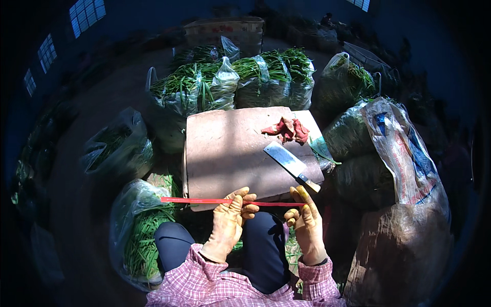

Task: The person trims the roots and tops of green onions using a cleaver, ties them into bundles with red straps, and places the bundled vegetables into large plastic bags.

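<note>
A thin red strip of tape or ribbon stretches level between my hands, just over my knees. My left hand, in a tan glove, pinches it partway along, and a flat free end sticks out to the left. The gloved fingers of my right hand are closed on its other end, thumb against fingertip. Beyond them, a cleaver with a dark handle lies on a cardboard-covered work surface, its handle near my right fingertips. A crumpled red cloth rests farther back on the board.
Bagged green stalks stand behind the board. A plastic bag of cut greens sits by my left knee, another bag farther left. At right are filled bags, a woven sack and a brown sack.
</note>
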